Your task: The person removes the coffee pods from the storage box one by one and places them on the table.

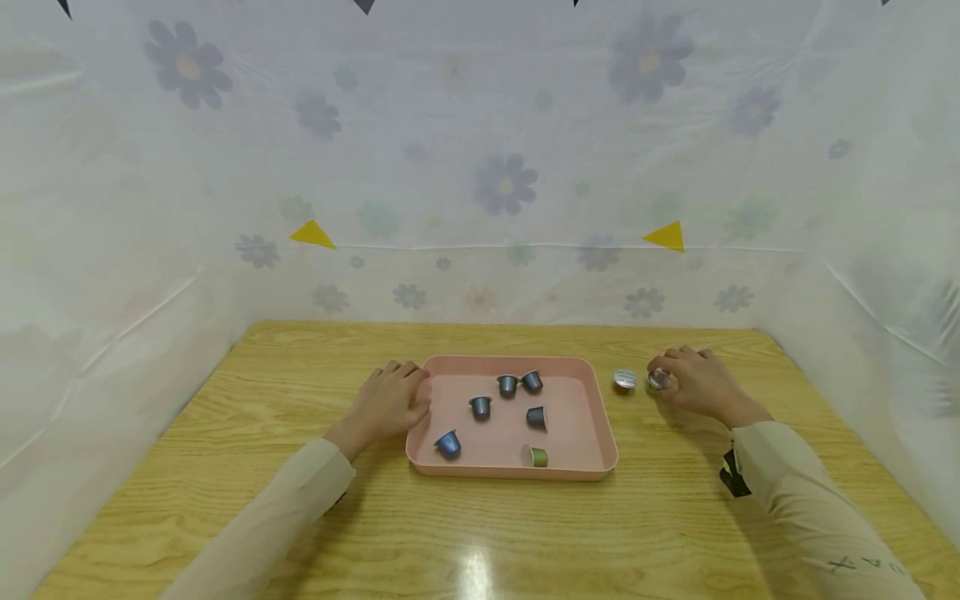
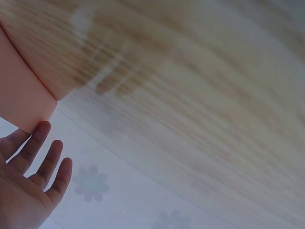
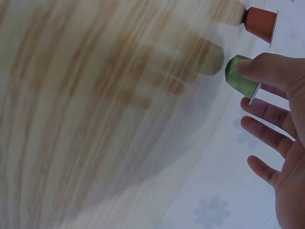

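My left hand (image 1: 382, 404) rests at the left side of a pink tray (image 1: 603, 446). In the left wrist view its fingers (image 2: 56, 167) are loosely extended, with fingertips right at the tray's outer wall. Off the tray's right side, my right hand (image 1: 697, 383) pinches a green coffee capsule (image 3: 242, 82), the thumb on its body and a finger by its rim. From the head, this capsule shows its silvery lid (image 1: 659, 380). Beside it on the table stands a red-brown coffee capsule (image 3: 261, 23), lid up (image 1: 625, 380).
Inside the tray lie several dark capsules (image 1: 481, 407), a blue capsule (image 1: 448, 444) at front left and an olive-green capsule (image 1: 538, 457) near the front wall. The wood-grain table (image 1: 480, 533) is bordered by flower-printed white sheeting (image 1: 427, 283) at the back and sides.
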Demonstrator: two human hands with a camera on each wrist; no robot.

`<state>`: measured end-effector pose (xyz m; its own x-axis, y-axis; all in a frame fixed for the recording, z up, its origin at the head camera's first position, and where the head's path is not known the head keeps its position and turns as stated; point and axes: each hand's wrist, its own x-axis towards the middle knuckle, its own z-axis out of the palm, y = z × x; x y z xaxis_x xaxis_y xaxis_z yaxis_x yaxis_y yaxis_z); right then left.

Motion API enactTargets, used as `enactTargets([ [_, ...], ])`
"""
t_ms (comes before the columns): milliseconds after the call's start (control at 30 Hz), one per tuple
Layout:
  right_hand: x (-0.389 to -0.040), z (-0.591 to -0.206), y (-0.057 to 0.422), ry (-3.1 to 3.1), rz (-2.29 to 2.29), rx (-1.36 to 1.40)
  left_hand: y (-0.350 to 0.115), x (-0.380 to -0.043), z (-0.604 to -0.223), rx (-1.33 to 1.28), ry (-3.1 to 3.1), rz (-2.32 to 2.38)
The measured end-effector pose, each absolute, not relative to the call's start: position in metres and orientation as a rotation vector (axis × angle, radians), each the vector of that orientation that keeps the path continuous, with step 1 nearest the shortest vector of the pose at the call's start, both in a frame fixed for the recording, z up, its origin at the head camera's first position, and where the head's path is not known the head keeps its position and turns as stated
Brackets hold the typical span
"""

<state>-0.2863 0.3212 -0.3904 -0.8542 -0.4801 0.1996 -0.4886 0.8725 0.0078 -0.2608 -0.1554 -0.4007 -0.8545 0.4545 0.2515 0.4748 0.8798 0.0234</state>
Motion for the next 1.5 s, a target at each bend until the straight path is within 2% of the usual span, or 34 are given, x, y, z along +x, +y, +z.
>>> enactTargets([
  [1500, -0.2839, -0.3850, 0.3165, -2.807, 0.048, 0.755, -0.1555, -0.2612, -0.4019, -0.700, -2.814, -0.129],
])
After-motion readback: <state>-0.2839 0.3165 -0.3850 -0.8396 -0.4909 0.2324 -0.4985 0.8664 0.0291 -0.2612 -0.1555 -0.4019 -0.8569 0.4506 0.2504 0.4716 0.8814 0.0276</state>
